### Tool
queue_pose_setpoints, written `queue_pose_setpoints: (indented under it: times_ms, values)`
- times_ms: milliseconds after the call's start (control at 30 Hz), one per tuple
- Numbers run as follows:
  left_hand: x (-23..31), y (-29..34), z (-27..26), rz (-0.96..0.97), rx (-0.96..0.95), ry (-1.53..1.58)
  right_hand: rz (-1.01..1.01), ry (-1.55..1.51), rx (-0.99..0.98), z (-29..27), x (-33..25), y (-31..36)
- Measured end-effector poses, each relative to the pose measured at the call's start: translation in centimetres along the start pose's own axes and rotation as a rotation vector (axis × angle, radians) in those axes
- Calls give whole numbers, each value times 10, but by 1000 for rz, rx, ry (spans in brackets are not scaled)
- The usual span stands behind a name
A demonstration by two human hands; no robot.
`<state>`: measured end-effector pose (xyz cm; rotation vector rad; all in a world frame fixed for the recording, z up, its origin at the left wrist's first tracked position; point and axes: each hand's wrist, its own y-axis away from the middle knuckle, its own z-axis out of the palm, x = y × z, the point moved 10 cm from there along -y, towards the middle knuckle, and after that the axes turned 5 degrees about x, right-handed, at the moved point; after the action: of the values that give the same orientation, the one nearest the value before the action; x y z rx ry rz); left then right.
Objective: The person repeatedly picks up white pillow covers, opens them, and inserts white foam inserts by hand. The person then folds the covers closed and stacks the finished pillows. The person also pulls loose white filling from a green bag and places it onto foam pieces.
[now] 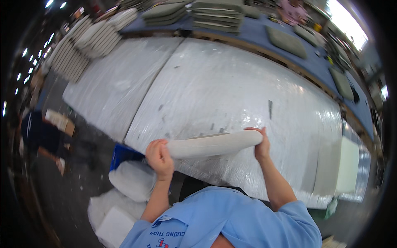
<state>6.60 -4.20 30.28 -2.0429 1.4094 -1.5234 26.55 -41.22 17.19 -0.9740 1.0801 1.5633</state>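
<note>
A long pale cushion (211, 145), seen nearly edge-on, is held up in front of my chest. Its rounded edge faces me, and a thin strip of its grey-green far side shows along the top. My left hand (160, 158) grips the left end, with the fingers curled over it. At the right end my right hand (260, 144) is closed round the corner, thumb and fingers on either side. Below the cushion lies a large worktable (215, 91) wrapped in shiny plastic film.
Stacked pale cushions (97, 39) stand at the far left. Behind, a blue bench (252, 31) carries grey-green cushions (217, 16); a person (291, 12) is beyond it. White foam blocks (347, 165) sit at the right. White bags (132, 180) and a blue bin (124, 155) are by my left arm.
</note>
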Motion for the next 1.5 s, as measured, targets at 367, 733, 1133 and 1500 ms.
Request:
queue_pose_setpoints:
  times_ms: [367, 733, 1133, 1500]
  values:
    - [-156, -22, -58, -531, 154, 406, -304, -63, -374, 136, -78, 70]
    - [-200, 24, -104, -849, 191, 530, -981, 554, -465, 220, -104, 148]
    - [-226, 99, -98, -1237, 209, 788, -595, 564, -63, 67, 27, 37]
    - [-133, 186, 20, -1620, -402, 1088, 620, -510, 122, -33, 92, 121]
